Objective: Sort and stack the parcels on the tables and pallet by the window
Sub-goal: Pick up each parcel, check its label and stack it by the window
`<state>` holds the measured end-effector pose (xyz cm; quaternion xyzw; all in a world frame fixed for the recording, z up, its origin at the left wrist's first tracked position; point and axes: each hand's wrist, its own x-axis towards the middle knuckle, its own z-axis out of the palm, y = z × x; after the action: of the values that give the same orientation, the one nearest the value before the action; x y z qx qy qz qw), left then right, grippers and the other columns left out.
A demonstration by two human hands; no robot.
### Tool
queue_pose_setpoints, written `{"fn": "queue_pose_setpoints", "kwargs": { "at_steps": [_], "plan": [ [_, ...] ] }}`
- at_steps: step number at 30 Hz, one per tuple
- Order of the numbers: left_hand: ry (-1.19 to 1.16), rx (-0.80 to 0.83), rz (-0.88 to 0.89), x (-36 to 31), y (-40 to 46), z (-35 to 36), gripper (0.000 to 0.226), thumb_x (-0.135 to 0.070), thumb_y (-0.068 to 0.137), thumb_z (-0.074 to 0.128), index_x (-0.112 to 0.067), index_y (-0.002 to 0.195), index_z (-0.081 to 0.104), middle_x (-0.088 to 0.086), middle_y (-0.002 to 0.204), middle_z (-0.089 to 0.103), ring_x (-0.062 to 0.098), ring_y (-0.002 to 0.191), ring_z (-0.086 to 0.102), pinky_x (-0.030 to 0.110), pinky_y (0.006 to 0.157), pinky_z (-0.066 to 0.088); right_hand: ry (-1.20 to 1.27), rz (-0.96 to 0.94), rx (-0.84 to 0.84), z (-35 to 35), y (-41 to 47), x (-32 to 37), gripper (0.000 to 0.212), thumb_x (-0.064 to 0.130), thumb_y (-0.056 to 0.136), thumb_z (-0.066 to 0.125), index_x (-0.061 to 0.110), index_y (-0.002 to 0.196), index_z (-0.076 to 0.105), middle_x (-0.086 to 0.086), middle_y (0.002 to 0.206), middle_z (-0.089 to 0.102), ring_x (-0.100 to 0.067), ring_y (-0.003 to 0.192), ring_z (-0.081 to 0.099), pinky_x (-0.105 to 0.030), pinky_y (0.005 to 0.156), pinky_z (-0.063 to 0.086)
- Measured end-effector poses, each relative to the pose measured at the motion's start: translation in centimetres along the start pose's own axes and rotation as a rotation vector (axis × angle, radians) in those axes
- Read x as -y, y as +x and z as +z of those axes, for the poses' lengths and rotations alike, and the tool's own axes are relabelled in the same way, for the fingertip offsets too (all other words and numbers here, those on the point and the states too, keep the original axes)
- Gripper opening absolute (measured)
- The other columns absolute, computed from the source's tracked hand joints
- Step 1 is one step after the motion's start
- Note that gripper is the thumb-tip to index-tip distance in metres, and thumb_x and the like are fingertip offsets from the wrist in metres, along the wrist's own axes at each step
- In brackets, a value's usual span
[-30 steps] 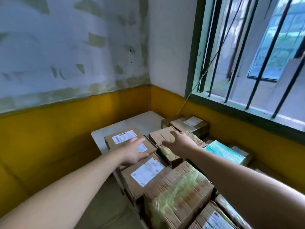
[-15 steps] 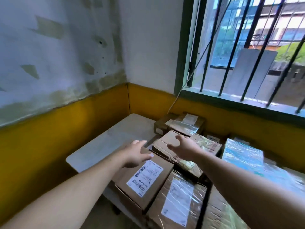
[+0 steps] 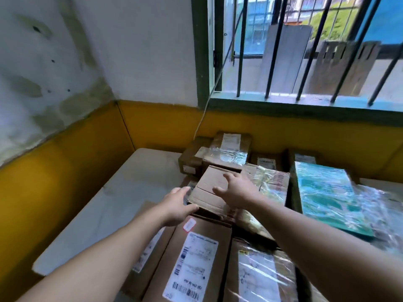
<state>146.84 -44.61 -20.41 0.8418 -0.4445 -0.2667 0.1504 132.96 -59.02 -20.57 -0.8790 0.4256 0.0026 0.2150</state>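
A plain brown cardboard parcel (image 3: 210, 189) lies on top of other parcels near the middle of the pile. My left hand (image 3: 177, 205) reaches its near left corner with straight fingers, thumb at the box edge. My right hand (image 3: 236, 190) hovers over or rests on the parcel's top, fingers spread. Below them lies a brown parcel with a white shipping label (image 3: 194, 258). A taped parcel (image 3: 226, 151) sits further back by the wall. A teal wrapped parcel (image 3: 327, 192) lies to the right.
A white table (image 3: 122, 192) stands in the yellow-painted corner, its left part bare. A barred window (image 3: 305, 51) with a green frame runs along the back right wall. A film-wrapped box (image 3: 259, 273) sits at the near right.
Both hands have moved forward onto the plain brown parcel. The camera has come closer to the pile and turned toward the window.
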Motion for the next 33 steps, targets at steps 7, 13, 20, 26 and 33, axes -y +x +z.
{"fn": "queue_pose_setpoints", "kwargs": {
  "at_steps": [7, 13, 20, 26, 33],
  "plan": [
    [-0.067, 0.086, 0.048, 0.7, 5.9, 0.8, 0.079, -0.039, 0.089, 0.062, -0.022, 0.153, 0.018, 0.007, 0.156, 0.021, 0.025, 0.141, 0.028, 0.032, 0.114, 0.025, -0.103, 0.114, -0.033, 2.0, 1.9, -0.2, 0.074, 0.065, 0.091, 0.047, 0.023, 0.151, 0.034, -0.007, 0.154, 0.037, -0.026, 0.143, 0.028, -0.042, 0.115, 0.026],
    [-0.112, 0.208, 0.101, 1.7, 10.0, 1.4, 0.088, -0.042, 0.089, 0.061, -0.026, 0.154, 0.004, 0.008, 0.155, 0.025, 0.025, 0.137, 0.035, 0.031, 0.109, 0.029, -0.150, 0.233, -0.047, 3.1, 3.5, 0.9, 0.070, 0.063, 0.090, 0.046, 0.022, 0.146, 0.038, -0.006, 0.151, 0.038, -0.026, 0.144, 0.023, -0.043, 0.118, 0.018],
    [-0.239, 0.366, 0.146, 4.4, 12.2, 2.1, 0.074, -0.039, 0.092, 0.058, -0.030, 0.151, 0.015, 0.003, 0.136, 0.053, 0.017, 0.110, 0.052, 0.021, 0.088, 0.037, -0.235, 0.340, -0.044, 3.9, 4.2, 2.0, 0.069, 0.063, 0.090, 0.044, 0.022, 0.145, 0.037, -0.006, 0.153, 0.033, -0.027, 0.145, 0.018, -0.042, 0.119, 0.014],
    [-0.481, 0.461, 0.133, 6.0, 13.0, 2.2, 0.059, -0.031, 0.095, 0.056, -0.033, 0.145, 0.025, 0.002, 0.126, 0.057, 0.018, 0.111, 0.057, 0.034, 0.098, 0.046, -0.186, 0.414, -0.029, 4.1, 4.7, 2.7, 0.079, 0.065, 0.091, 0.042, 0.025, 0.154, 0.019, -0.010, 0.164, 0.011, -0.028, 0.151, 0.002, -0.045, 0.122, 0.002],
    [-0.437, 0.395, 0.149, 4.8, 12.5, 1.4, 0.080, -0.026, 0.096, 0.053, -0.040, 0.151, -0.003, 0.004, 0.139, 0.046, 0.017, 0.115, 0.052, 0.023, 0.099, 0.038, -0.082, 0.448, -0.040, 4.8, 5.5, 3.5, 0.080, 0.063, 0.093, 0.036, 0.023, 0.157, 0.008, -0.015, 0.151, 0.040, -0.032, 0.151, -0.006, -0.052, 0.120, -0.008]
  ]
}}
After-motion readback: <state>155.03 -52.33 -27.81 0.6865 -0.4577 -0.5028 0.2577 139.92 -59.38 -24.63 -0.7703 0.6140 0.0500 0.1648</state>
